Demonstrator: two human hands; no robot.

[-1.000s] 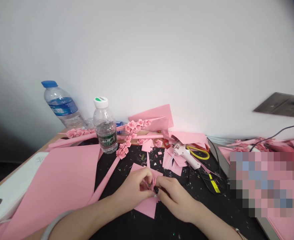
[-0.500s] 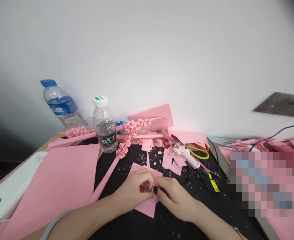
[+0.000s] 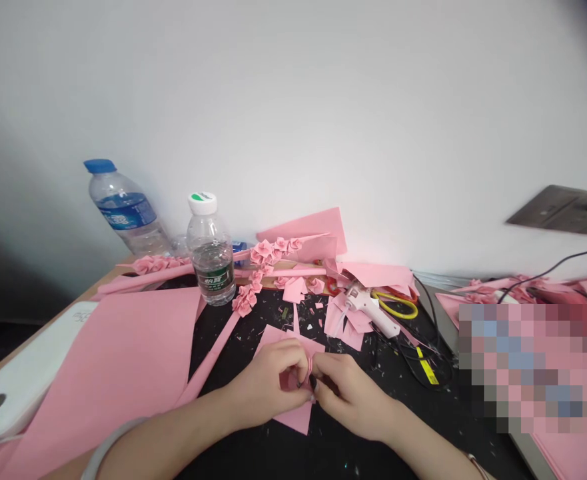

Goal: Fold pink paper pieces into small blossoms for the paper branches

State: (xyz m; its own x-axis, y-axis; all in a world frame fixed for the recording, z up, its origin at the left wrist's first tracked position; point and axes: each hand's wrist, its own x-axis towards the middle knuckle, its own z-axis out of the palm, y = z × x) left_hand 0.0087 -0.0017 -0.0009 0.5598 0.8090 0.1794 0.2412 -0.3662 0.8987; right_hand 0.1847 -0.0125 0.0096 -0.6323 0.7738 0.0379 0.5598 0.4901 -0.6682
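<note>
Both hands meet near the table's middle around a small folded piece of pink paper [image 3: 310,364]. My left hand [image 3: 276,380] grips its left side, the fingers curled and thumb pinching. From the other side my right hand [image 3: 348,393] pinches it between thumb and forefinger. Much of the piece is hidden by the fingers. Beneath the hands lie pink paper sheets [image 3: 293,421] on the black mat [image 3: 243,447]. Just beyond is a pink paper strip [image 3: 296,319], with a stem of folded pink paper flowers [image 3: 244,300] to the left.
A glue gun [image 3: 370,310] and yellow-handled scissors [image 3: 398,305] lie right of centre, with black cables. Two water bottles, one clear [image 3: 212,260] and one blue-capped [image 3: 128,213], stand back left. A large pink sheet [image 3: 123,353] partly covers a white device [image 3: 28,373]. The wall [image 3: 323,120] rises behind.
The hands keep their grip on the folded paper, with only slight finger movement. The view has shifted a little; the other things lie as before.
</note>
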